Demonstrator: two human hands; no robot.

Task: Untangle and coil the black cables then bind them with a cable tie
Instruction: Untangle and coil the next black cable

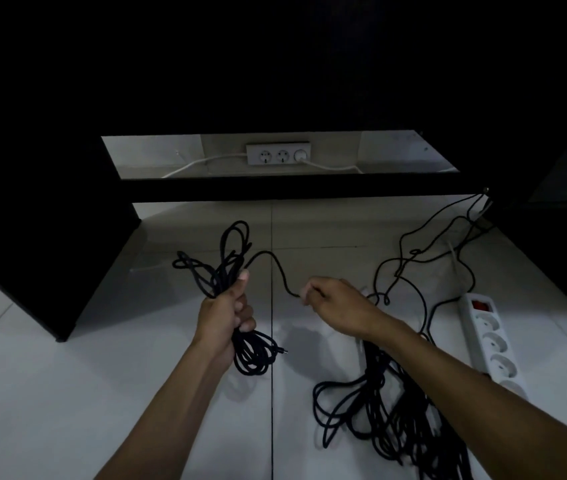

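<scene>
My left hand (228,315) grips a bunch of black cable loops (224,268) around the middle; loops stick up above the fist and hang below it (254,355), with a plug end at the lower right. One strand (275,268) runs from the bunch over to my right hand (334,303), which pinches it between thumb and fingers. Under my right forearm a tangled heap of black cable (372,414) lies on the floor. Thinner black strands (424,251) trail from it toward the dark furniture at the right. No cable tie is visible.
A white power strip (489,344) with a red switch lies on the white tiled floor (102,393) at the right. Dark furniture (50,237) stands at left, back and right. A white wall socket (276,154) with white leads shows through the gap behind.
</scene>
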